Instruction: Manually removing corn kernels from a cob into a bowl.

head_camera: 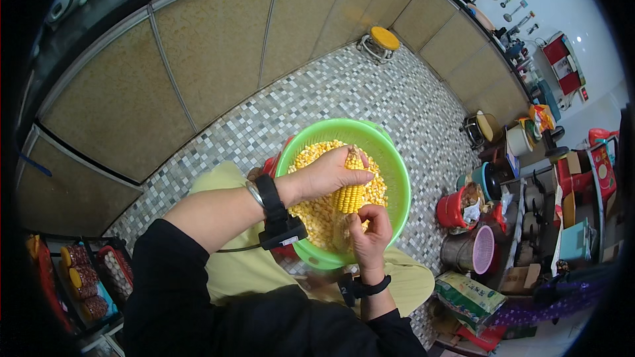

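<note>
My left hand (330, 173) is closed around the upper part of a yellow corn cob (350, 199), thumb across its front. The cob stands roughly upright over a green plastic colander (404, 193); kernels cover its upper part, while the lower part looks stripped. Just below, my right hand (371, 233) has its bent fingers and thumb at the lower edge of the remaining kernel rows. Loose corn kernels (312, 213) fill much of the colander, which sits between my knees. Something red shows under its left side.
A round stool with a yellow seat (385, 38) stands by the cabinets (213, 29). On the right are a red bucket (450, 209), a metal pot (456, 253) with a pink basket (483, 249), and a green printed bag (469, 300). Jars (84, 277) stand in a rack at lower left.
</note>
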Demonstrator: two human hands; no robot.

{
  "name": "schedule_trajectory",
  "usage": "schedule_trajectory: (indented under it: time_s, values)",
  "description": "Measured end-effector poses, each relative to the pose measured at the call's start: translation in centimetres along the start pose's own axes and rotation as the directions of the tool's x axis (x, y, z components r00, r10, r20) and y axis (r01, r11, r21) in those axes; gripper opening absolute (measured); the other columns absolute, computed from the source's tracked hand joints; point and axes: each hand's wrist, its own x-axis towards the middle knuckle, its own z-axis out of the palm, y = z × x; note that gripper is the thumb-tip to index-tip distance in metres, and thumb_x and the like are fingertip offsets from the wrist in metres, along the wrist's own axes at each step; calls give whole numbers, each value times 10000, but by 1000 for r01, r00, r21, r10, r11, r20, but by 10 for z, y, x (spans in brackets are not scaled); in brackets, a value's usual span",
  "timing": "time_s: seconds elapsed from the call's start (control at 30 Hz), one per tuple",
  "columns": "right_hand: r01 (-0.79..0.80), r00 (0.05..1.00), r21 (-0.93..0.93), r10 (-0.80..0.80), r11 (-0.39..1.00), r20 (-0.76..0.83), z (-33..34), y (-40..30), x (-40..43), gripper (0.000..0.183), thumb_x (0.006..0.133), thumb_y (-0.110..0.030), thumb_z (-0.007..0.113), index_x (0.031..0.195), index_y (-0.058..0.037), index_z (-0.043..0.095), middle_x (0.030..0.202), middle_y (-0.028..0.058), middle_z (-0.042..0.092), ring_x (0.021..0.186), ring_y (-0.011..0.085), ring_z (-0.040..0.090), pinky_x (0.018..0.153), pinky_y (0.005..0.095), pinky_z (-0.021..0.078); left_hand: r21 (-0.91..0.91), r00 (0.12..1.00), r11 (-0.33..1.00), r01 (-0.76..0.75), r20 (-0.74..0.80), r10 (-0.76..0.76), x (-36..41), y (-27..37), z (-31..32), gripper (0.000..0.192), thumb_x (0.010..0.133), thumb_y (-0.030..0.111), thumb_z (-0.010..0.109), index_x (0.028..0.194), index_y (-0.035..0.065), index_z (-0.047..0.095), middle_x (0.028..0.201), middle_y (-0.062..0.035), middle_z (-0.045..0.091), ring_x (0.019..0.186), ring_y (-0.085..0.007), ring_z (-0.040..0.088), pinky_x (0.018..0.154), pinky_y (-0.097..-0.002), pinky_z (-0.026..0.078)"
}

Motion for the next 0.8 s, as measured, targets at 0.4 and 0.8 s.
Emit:
schedule_trajectory:
  time_s: [0.4,0.8]
  values:
    - [436,894,-467,-430,769,125,8,-10,-2,155,712,4,665,786,-26,533,696,66,529,567,154,513,522,268,422,-102,998,994,37,-48,-42,-5,13,2,235,845,139,628,1011,46,490,945,-46,558,858,-106,550,768,-248,456]
    - [508,861,-403,-466,762,204,2,-17,12,130,721,-40,663,778,-22,547,657,98,502,578,240,517,511,331,420,-101,996,994,51,-66,-58,5,-12,-4,199,865,120,599,1012,55,482,894,-67,583,816,-147,592,742,-286,499]
